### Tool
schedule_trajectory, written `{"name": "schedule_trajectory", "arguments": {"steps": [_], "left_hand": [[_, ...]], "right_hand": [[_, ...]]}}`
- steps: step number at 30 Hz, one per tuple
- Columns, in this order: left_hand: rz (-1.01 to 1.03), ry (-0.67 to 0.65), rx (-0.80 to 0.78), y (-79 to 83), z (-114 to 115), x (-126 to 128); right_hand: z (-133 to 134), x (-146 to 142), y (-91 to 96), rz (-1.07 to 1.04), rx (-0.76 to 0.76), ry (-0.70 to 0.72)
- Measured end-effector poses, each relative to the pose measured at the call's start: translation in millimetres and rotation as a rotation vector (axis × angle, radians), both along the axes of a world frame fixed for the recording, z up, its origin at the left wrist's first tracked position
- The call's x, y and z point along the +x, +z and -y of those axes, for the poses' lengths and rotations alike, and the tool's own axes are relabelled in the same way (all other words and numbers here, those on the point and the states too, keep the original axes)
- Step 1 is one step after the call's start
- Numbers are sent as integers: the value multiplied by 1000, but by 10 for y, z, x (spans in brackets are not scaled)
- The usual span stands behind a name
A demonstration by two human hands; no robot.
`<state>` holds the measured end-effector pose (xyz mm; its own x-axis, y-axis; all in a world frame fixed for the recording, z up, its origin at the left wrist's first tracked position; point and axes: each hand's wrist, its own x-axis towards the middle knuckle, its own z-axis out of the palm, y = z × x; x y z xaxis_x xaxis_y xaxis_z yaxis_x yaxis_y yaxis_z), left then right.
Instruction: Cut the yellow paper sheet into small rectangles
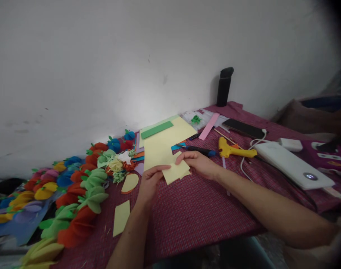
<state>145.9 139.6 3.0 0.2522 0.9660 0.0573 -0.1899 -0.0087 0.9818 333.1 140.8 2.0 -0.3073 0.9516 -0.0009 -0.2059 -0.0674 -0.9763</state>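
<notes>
Both my hands hold a small stack of pale yellow paper pieces (176, 171) just above the red checked cloth (193, 209). My left hand (149, 183) pinches the stack's left corner with thumb and fingers closed. From the right, my right hand (198, 163) grips its upper right edge, fingers curled over it. Behind the stack lies a larger yellow sheet (167, 140) with a green strip (157, 129) on top.
Paper flowers in red, green, blue and yellow (75, 194) crowd the left. Yellow cut-outs (121, 216) lie near my left arm. A yellow glue gun (233, 149), blue-handled tool (201, 150), pink strip (209, 126), phone (244, 128), white power bank (293, 164) and black bottle (224, 86) sit to the right.
</notes>
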Motion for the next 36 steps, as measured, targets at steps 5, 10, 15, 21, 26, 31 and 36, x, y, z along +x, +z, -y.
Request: {"name": "schedule_trajectory", "arguments": {"steps": [5,10,15,21,26,31,36], "left_hand": [[27,-26,-15,41,24,10],[-28,-22,-100,32,21,65],[-129,31,-61,-10,-10,67],[-190,64,47,-2,-3,69],[-178,54,62,0,1,80],[-175,60,44,7,-2,78],[-153,64,32,-11,-6,76]], "right_hand": [[28,-18,49,70,9,-4],[45,-18,70,174,133,46],[38,4,70,183,155,82],[6,-4,10,291,121,101],[-13,-5,-59,365,182,127],[-4,5,-34,364,162,137],[-21,11,-70,362,147,141]]}}
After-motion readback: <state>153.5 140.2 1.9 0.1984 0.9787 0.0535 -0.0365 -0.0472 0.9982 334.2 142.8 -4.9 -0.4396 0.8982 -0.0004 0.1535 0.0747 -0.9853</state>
